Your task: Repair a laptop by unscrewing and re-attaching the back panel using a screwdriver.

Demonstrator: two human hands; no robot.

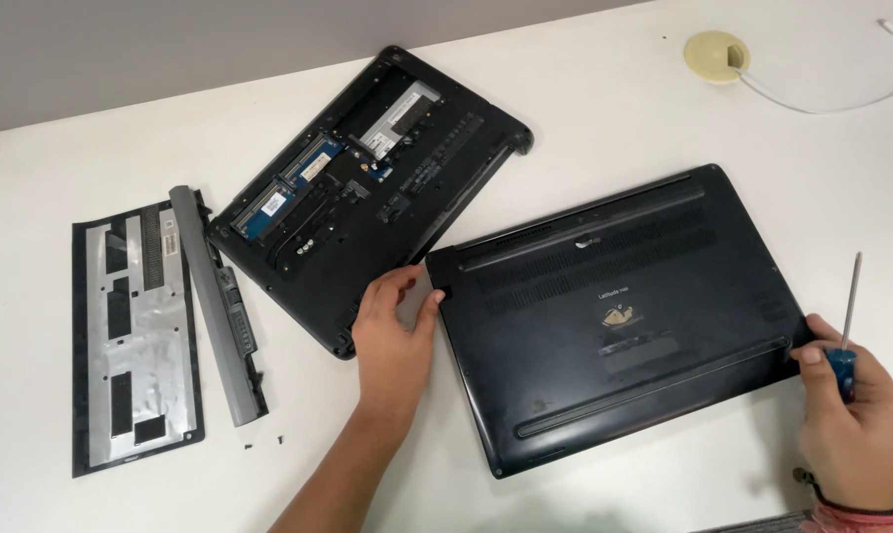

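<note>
My right hand (854, 419) sat nearest me at the lower right, fingers curled shut around the blue handle of a screwdriver (847, 331), whose thin metal shaft stood up and away from me. The fingertips of that hand also touched the right edge of the closed black laptop (614, 316), which lay bottom side up on the white surface (663, 484), tilted a little so that its left corner pointed toward the middle. My left hand (395, 331) came in from below at the centre, loosely open, with the thumb and fingers spread around that left corner of the laptop, pinching it lightly rather than gripping anything closed.

Just beyond my left hand lay a second laptop (367, 197), also upside down, its bottom cover off so that blue memory boards and a silver drive bay showed. Its near corner sat just beside the first laptop's left corner; whether they touched, I could not tell. To the left of it a long grey battery (219, 306) lay at a slant, and beside that the removed cover panel (135, 336), inner silver side up. A few tiny dark screws (265, 443) lay near the battery's lower end.

Farthest off, at the upper right, a round cream cable grommet (717, 55) sat in the surface, with a white cable (841, 99) curving away from it.
</note>
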